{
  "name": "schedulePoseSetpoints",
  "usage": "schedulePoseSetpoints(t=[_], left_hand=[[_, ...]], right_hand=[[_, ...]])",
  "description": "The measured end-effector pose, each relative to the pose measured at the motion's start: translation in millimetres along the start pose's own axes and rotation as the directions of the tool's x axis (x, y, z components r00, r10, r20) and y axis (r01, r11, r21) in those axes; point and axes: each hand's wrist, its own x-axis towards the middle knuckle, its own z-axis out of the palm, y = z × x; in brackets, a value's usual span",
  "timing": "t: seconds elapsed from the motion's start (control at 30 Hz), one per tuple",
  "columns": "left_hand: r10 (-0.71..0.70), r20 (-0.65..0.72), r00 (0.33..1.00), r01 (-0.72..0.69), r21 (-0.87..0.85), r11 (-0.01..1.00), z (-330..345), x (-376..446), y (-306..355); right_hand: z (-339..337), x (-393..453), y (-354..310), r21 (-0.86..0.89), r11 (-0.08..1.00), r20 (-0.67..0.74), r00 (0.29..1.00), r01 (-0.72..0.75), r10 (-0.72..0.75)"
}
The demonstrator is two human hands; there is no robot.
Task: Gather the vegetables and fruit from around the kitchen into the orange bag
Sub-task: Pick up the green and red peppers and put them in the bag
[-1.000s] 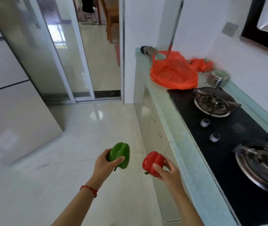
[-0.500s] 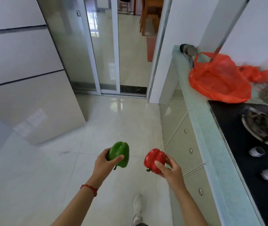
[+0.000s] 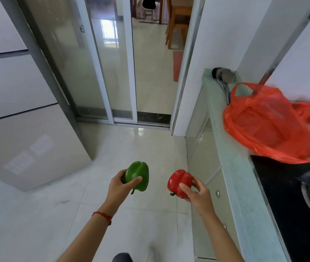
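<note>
The left hand [image 3: 119,188] is wrapped around a green bell pepper [image 3: 138,177], thumb across its front and fingers behind, with the stem pointing down toward the floor. A red string bracelet [image 3: 102,216] circles that wrist. The right hand [image 3: 197,193] is clamped on a red bell pepper [image 3: 179,183], thumb laid over its near side and fingers cupping it from the right; its small green stem pokes out at the lower left. Both peppers are held in the air above the pale tiled floor [image 3: 56,214], side by side but apart, neither touching the other.

To the right runs a pale green worktop [image 3: 231,167] over cabinet drawers with round knobs. On it, well ahead of the right hand, lies the orange bag [image 3: 267,125], slumped on its side with one handle loop standing up; its far part is blurred, so I cannot tell whether anything is inside. Just beyond the bag a ladle [image 3: 224,76] rests near the worktop's far end. A black hob [image 3: 292,205] sits nearer, touching the bag's lower edge, with a burner at the frame's right border. Straight ahead, a glass sliding door [image 3: 109,72] stands partly open.
</note>
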Motion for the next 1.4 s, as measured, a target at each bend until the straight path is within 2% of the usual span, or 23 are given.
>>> schedulePoseSetpoints(t=[0.23, 0.73, 1.17, 1.4], left_hand=[[-0.017, 0.019, 1.0, 0.016, 0.02, 1.0, 15, 86, 31], [0.007, 0.196, 0.981, -0.026, 0.091, 0.996, 25, 325, 115], [0.061, 0.334, 0.941, -0.125, 0.175, 0.977, 99, 444, 166], [0.081, 0.456, 0.886, -0.188, 0.194, 0.963, 150, 484, 200]], right_hand=[[10, 84, -20, 0.016, 0.999, 0.001, 1.0, -0.029, 0.029], [64, 281, -81, 0.065, 0.995, -0.167, 0.983, -0.069, 0.079], [39, 387, -110, 0.139, 0.988, -0.302, 0.947, -0.066, 0.106], [13, 422, -130, 0.131, 0.989, -0.397, 0.91, -0.073, 0.12]])
